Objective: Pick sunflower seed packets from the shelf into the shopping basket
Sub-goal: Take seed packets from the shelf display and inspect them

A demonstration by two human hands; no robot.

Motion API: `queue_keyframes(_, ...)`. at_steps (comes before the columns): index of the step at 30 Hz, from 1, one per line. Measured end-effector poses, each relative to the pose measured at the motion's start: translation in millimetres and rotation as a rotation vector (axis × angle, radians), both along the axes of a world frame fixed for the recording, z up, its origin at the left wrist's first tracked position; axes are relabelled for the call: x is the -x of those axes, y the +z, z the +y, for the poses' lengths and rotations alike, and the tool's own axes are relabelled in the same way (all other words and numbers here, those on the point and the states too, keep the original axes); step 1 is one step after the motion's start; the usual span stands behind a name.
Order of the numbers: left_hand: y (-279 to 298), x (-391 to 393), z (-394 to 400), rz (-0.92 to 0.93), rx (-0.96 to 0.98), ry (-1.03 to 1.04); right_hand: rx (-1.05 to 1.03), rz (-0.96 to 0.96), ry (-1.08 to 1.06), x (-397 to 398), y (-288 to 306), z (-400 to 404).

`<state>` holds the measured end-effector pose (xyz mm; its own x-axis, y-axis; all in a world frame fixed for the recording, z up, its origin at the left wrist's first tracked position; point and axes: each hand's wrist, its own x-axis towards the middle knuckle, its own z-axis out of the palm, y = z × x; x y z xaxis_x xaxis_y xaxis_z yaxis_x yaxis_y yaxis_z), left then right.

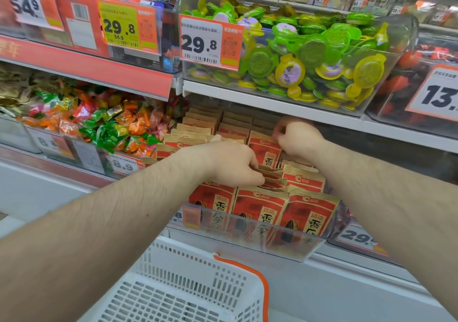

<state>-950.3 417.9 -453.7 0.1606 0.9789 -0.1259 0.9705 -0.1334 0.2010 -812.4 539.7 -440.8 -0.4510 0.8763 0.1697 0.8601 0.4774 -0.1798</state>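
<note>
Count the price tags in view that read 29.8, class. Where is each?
2. A yellow tag on the upper-left bin, and a white tag on the jelly-cup bin. The lower-right tag's last digit is cut off.

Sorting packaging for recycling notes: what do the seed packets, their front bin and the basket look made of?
Sunflower seed packets: seemingly kraft-style paper, matte red print, crimped tops. Bin: clear glossy plastic; packets show through. Shopping basket: white moulded plastic, slotted walls, orange rim.

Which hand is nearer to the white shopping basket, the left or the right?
Left. The left hand is in the packets above the white shopping basket; the right hand reaches deeper under the shelf, farther away.
</note>
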Motion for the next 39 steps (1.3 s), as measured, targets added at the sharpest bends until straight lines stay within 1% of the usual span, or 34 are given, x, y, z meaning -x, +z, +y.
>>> queue_keyframes(5,-0.1,-0.9,4.3,0.036,0.0,0.03,0.002,-0.098,-0.061,11.4,-1.1,4.8)
queue_keyframes(8,0.9,-2.6,4.5,0.033,-0.024,0.043,0.038,-0.105,-0.067,8.9,2.2,3.1)
queue_keyframes(10,2.1,-5.7,2.7,0.013,-0.088,0.042,0.087,-0.064,-0.064,3.2,5.7,-1.6)
queue_keyframes(12,6.7,-7.3,-2.2,-0.026,-0.221,0.047,0.143,0.033,-0.042,-4.1,8.2,-5.4)
queue_keyframes(13,9.7,-6.8,-4.4,-0.048,-0.312,0.042,0.197,0.122,-0.024,-7.8,9.0,-7.1)
queue_keyframes(14,12.9,-5.7,-6.7,-0.077,-0.418,0.025,0.289,0.232,-0.01,-12.0,11.7,-12.7)
queue_keyframes(16,17.1,-2.4,-9.6,-0.201,-0.631,0.001,0.521,0.49,0.019,-20.2,16.8,-26.3)
queue_keyframes(17,19.2,-0.8,-11.3,-0.284,-0.71,0.018,0.609,0.623,0.048,-23.9,19.1,-31.5)
queue_keyframes(18,21.7,0.3,-13.0,-0.361,-0.775,0.044,0.645,0.71,0.086,-27.7,22.0,-38.2)
queue_keyframes(21,31.4,-2.7,-20.8,-0.534,-0.897,0.125,0.607,0.767,0.212,-35.6,28.1,-55.5)
queue_keyframes(23,41.7,-6.4,-28.7,-0.626,-0.984,0.142,0.464,0.781,0.266,-34.8,34.3,-65.7)
queue_keyframes(25,53.7,-7.8,-38.1,-0.693,-1.059,0.138,0.236,0.837,0.313,-29.9,43.3,-79.1)
queue_keyframes(26,59.7,-7.9,-43.0,-0.719,-1.069,0.145,0.127,0.877,0.315,-25.7,48.0,-86.5)
queue_keyframes(28,69.9,-8.6,-54.9,-0.788,-1.072,0.172,0.012,0.943,0.329,-15.9,57.9,-103.9)
queue_keyframes(30,76.8,-9.5,-69.5,-0.924,-1.086,0.206,0.015,1.021,0.35,-6.2,62.9,-120.6)
queue_keyframes(32,76.9,-9.8,-83.8,-1.165,-1.064,0.271,0.131,1.115,0.341,1.5,61.4,-136.2)
queue_keyframes(34,66.9,-12.5,-96.9,-1.396,-0.942,0.414,0.281,1.212,0.324,8.4,52.9,-154.5)
queue_keyframes(36,45.1,-17.1,-108.1,-1.516,-0.791,0.519,0.41,1.262,0.269,15.4,34.0,-170.6)
queue_keyframes(39,4.8,-21.9,-126.1,-1.593,-0.653,0.64,0.488,1.2,0.177,22.4,2.2,-188.7)
